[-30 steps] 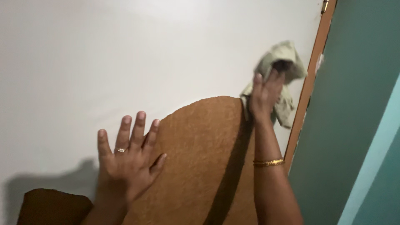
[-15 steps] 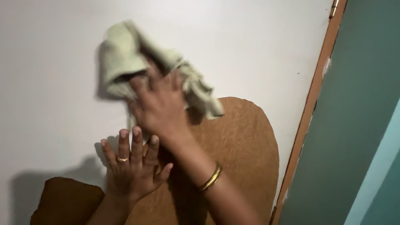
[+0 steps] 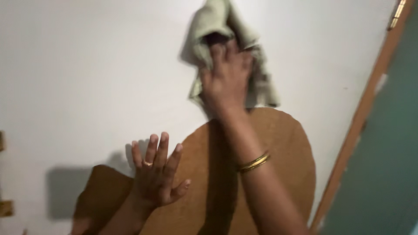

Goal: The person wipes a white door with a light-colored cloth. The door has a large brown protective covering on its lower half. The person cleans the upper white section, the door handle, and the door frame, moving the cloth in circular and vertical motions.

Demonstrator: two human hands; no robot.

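Observation:
My right hand presses a crumpled pale green cloth against a white door, high up in the view. A gold bangle sits on that wrist. My left hand rests flat with fingers spread, a ring on one finger, at the left edge of a brown rounded panel on the door. The cloth hangs just above the top of the brown panel.
A wooden door edge with a brass hinge runs down the right side. Beyond it is a teal wall. A darker brown shape lies low on the left, and small wooden pieces show at the far left edge.
My right hand swept the cloth from the door's right edge to the left, then back up toward the middle. My left hand stayed spread on the door.

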